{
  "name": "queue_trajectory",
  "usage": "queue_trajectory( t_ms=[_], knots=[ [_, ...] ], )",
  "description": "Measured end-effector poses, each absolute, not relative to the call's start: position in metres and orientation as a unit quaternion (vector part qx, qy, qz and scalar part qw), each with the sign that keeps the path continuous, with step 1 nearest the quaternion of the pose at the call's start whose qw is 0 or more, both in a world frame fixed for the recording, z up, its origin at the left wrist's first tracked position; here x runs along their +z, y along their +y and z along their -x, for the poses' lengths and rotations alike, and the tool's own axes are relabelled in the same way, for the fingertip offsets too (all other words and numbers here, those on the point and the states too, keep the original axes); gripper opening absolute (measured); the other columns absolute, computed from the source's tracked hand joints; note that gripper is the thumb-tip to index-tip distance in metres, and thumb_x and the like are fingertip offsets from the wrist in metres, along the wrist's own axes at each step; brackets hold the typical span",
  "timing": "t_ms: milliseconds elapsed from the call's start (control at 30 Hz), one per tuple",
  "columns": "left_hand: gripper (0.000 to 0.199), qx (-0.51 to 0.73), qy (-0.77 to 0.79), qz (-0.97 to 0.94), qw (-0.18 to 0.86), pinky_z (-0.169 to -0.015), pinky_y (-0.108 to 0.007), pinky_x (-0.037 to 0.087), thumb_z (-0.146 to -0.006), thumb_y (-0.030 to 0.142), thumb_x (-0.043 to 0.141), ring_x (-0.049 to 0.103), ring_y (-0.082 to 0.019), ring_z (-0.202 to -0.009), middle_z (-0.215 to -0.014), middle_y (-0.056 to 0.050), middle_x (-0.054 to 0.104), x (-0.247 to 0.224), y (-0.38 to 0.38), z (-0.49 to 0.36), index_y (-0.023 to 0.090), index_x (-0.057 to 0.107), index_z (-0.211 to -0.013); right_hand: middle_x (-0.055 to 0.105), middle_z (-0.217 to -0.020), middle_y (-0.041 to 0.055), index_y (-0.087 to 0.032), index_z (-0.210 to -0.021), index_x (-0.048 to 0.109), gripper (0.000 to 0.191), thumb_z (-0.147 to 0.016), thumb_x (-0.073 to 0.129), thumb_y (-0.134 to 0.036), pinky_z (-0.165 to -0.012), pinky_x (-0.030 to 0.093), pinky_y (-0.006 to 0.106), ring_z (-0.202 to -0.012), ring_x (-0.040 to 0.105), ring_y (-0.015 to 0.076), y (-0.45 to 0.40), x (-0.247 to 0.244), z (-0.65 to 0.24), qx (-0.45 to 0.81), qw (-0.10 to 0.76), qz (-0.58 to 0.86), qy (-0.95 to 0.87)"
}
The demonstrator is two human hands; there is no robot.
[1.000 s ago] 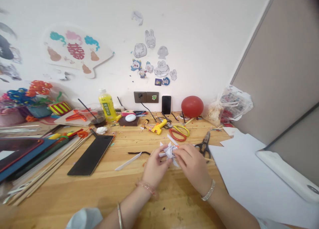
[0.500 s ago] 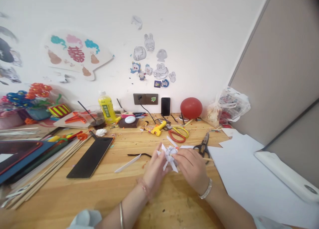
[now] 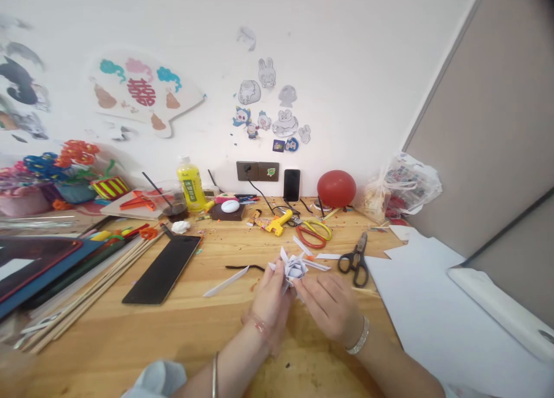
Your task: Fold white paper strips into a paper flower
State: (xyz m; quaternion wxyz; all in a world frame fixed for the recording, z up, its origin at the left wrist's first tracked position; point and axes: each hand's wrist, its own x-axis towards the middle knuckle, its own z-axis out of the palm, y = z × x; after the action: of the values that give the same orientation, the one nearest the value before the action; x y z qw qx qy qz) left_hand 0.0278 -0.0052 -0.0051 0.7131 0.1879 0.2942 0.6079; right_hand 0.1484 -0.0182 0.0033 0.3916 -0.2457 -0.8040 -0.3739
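Left hand clamped on folded white paper piece; right hand pinches its near edge. Black scissors lie nearby.

Bright, diffuse light, apparently from above, washes the wall pale and lays soft shadows on the tabletop beneath the left hand and right hand, while fine detail looks soft, the edges stretch and smear, and the top right corner darkens.
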Motion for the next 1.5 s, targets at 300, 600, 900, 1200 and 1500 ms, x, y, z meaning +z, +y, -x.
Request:
queue_trajectory(
  t_ms=[300,600,900,1200,1500],
  knots=[
    [0.038,0.612,0.319,-0.198,0.696,-0.066,-0.022,0.044,-0.064,0.035,0.07,0.058,-0.014,-0.077,-0.089,-0.002,0.065,0.002,-0.008,-0.028,0.021,0.061,-0.098,0.069,-0.075,0.0072,-0.013,-0.087,0.064,0.011,-0.083,0.054,-0.012,-0.058,0.046,0.03,-0.065,0.059,0.0174,-0.015,-0.002,-0.145,-0.296,0.421,0.297,-0.804],
    [0.041,0.615,0.309,-0.207,0.695,-0.067,-0.021,0.043,-0.064,0.036,0.071,0.056,-0.012,-0.075,-0.087,-0.001,0.065,0.0,-0.007,-0.027,0.021,0.059,-0.1,0.067,-0.076,0.0064,-0.016,-0.089,0.063,0.012,-0.083,0.053,-0.013,-0.061,0.045,0.031,-0.068,0.057,0.0176,-0.019,-0.001,-0.147,-0.257,0.439,0.317,-0.8],
    [0.046,0.623,0.3,-0.211,0.691,-0.067,-0.022,0.043,-0.062,0.039,0.072,0.055,-0.011,-0.071,-0.081,0.0,0.064,-0.007,0.0,-0.025,0.022,0.056,-0.102,0.063,-0.083,0.0069,-0.018,-0.093,0.06,0.016,-0.084,0.048,-0.012,-0.07,0.048,0.032,-0.078,0.058,0.0183,-0.014,0.002,-0.15,-0.096,0.48,0.381,-0.784],
    [0.058,0.62,0.343,-0.256,0.657,-0.061,-0.022,0.042,-0.062,0.044,0.069,0.056,-0.013,-0.071,-0.082,0.0,0.062,-0.012,0.0,-0.025,0.022,0.047,-0.111,0.063,-0.08,0.0052,-0.019,-0.087,0.06,0.013,-0.085,0.047,-0.016,-0.069,0.048,0.032,-0.077,0.057,0.0179,-0.015,0.004,-0.148,-0.022,0.474,0.407,-0.781],
    [0.056,0.623,0.351,-0.279,0.641,-0.067,-0.023,0.044,-0.065,0.043,0.067,0.056,-0.012,-0.073,-0.085,0.0,0.062,-0.014,-0.001,-0.024,0.021,0.047,-0.112,0.062,-0.08,0.0055,-0.019,-0.09,0.062,0.017,-0.086,0.045,-0.015,-0.066,0.047,0.029,-0.076,0.057,0.0173,-0.014,0.008,-0.149,-0.013,0.456,0.406,-0.792]
  ],
)
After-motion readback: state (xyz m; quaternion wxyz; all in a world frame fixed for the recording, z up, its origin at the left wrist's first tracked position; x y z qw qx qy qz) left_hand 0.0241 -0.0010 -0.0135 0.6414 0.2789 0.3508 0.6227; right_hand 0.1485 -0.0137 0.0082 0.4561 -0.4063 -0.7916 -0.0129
